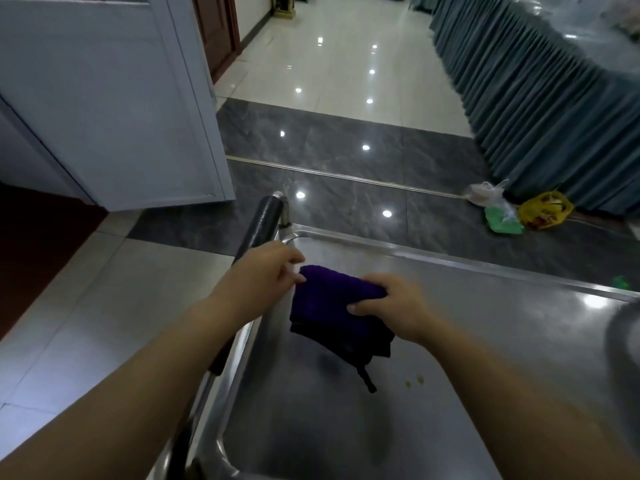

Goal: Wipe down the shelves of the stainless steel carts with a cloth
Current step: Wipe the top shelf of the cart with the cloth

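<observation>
The purple cloth (332, 303), folded into a thick pad, is over the top shelf (485, 341) of the stainless steel cart, close to the corner by the black-padded handle (263, 223). Its lower layers look darker and droop towards the steel, and a short black loop (367, 379) hangs from its near edge; whether the cloth rests on the shelf cannot be told. The right hand (391, 306) grips the cloth's right side, thumb laid on top and fingers curled over the far edge. The left hand (266, 268) reaches in over the handle with loosely bent fingertips at the cloth's far left corner; whether it pinches the fabric or only touches it is unclear. Two small yellowish spots (415, 381) sit on the shelf just right of the loop. On the grey floor beyond lie white, green and yellow plastic bags (512, 209), beside a pleated teal table skirt (536, 116). A white door (114, 98) stands to the left
</observation>
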